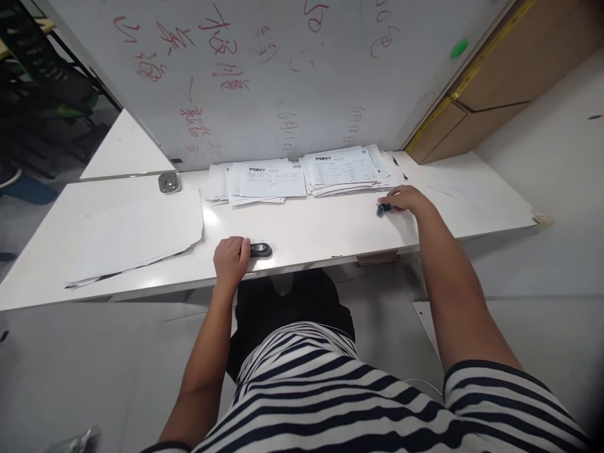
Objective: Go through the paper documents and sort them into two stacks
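Left hand (231,257) sits curled shut at the desk's (330,226) near edge, knuckles touching a black oval device (260,250). Right hand (409,200), arm stretched forward, pinches a small dark blue object (384,208) just beside the paper stacks (302,176).

The tabletop (330,226) is glossy white. The loose sheets (136,236) on it are white too, and the stacked forms (274,181) are white with dark print. The whiteboard (264,82) is pale grey-white, scrawled in red marker, with one green magnet (458,48). The oval piece (260,250) at the left hand (230,258) is black with a grey sheen. The small object (384,208) at the right hand (409,200) is dark — blue-black. The shirt (358,402) is striped black and white; the trousers (292,308) are black. The side panel (514,69) is brown — edged yellow.
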`<state>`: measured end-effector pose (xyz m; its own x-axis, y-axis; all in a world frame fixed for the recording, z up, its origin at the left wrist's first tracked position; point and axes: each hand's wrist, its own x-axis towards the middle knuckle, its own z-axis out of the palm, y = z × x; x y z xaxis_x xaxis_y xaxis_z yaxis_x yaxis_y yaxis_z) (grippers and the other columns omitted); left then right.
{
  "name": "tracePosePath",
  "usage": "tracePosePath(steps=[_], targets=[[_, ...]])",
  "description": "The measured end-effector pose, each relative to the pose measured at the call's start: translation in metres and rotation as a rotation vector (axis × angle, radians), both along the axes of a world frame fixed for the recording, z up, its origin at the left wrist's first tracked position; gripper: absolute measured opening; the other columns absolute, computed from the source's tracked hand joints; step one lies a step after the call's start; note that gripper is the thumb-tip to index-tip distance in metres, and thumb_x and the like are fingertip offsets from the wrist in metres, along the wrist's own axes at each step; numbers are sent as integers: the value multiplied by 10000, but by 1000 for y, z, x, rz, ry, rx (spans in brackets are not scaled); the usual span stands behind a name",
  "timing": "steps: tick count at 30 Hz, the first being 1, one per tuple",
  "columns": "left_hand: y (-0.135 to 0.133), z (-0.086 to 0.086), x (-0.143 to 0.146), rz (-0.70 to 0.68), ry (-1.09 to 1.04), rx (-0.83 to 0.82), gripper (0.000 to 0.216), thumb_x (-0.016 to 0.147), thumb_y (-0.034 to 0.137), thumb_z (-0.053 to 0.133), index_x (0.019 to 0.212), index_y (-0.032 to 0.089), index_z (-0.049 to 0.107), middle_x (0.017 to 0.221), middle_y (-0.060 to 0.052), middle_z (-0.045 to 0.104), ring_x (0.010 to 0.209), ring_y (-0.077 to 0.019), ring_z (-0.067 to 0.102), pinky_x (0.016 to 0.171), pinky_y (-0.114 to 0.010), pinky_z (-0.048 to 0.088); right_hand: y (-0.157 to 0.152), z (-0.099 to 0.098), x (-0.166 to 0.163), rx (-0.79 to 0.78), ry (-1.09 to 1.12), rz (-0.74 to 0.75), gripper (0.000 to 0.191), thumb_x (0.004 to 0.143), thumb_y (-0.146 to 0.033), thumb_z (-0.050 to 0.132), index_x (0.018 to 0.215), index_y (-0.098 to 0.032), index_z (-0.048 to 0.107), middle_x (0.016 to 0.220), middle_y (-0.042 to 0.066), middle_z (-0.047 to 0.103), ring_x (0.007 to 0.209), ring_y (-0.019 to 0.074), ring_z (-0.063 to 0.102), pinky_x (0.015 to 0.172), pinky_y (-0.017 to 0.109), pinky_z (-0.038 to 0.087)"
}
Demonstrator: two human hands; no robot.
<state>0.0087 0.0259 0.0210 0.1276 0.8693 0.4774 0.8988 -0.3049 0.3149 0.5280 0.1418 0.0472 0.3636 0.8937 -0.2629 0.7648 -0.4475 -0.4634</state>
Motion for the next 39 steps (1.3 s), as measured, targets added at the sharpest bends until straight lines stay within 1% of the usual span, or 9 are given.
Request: tracePosePath(steps=[6,10,14,17,21,24,27,33,39], targets=[[-1,0,0,3,-5,14,282,940,300,387,726,210,548,743,-48,593,750,-194,494,711,-328,347,-42,-31,-10,566,118,-128,385,681,-411,704,964,-183,576,970,75,644,877,219,631,814,397,510],[-2,1,1,9,-4,11,295,944,309,378,720,211,543,740,-50,590,752,-197,497,710,-330,346,-48,-51,-13,613,-17,-92,329,797,-413,553,1038,-191,586,1012,101,654,998,258,604,916,448,443],[-3,0,1,22,-26,12,295,944,314,378,721,213,543,747,-48,596,752,-195,494,715,-331,347,-41,-41,-36,670,-311,-100,366,833,-313,462,1155,-166,559,1234,190,568,1171,306,498,998,483,353],[-3,0,1,30,-28,6,309,946,323,376,701,215,531,735,-44,592,742,-192,490,705,-330,345,-26,-24,-76,739,-458,65,416,862,-259,389,1248,-157,506,1370,176,471,1292,289,395,1048,482,303],[-3,0,1,36,-9,7,317,949,344,373,703,217,529,736,-45,586,744,-191,497,701,-328,348,10,-9,-126,637,-502,407,460,897,-332,379,1330,-194,446,1474,124,381,1378,289,287,1080,523,246],[-4,1,0,37,16,10,315,949,359,374,718,218,536,738,-44,586,748,-191,502,707,-329,350,33,-9,-142,494,-475,540,483,896,-354,403,1352,-198,428,1422,126,463,1327,294,374,1046,505,293],[-4,1,0,47,21,4,328,950,361,371,702,216,528,726,-43,582,738,-189,500,698,-330,347,42,-15,-146,444,-521,615,386,910,-345,402,1218,-163,546,1258,159,600,1132,299,548,914,426,399],[-5,1,-1,40,-9,3,316,944,345,379,706,211,540,729,-46,585,732,-186,498,689,-332,340,38,-24,-150,457,-583,604,333,896,-177,348,1110,-87,586,1003,228,663,887,310,613,741,381,389],[-4,0,-1,43,-23,-12,332,944,353,379,683,211,527,721,-47,582,727,-186,491,677,-326,332,46,-24,-154,471,-583,556,292,822,-128,397,977,-49,632,808,228,653,797,314,586,724,397,369]])
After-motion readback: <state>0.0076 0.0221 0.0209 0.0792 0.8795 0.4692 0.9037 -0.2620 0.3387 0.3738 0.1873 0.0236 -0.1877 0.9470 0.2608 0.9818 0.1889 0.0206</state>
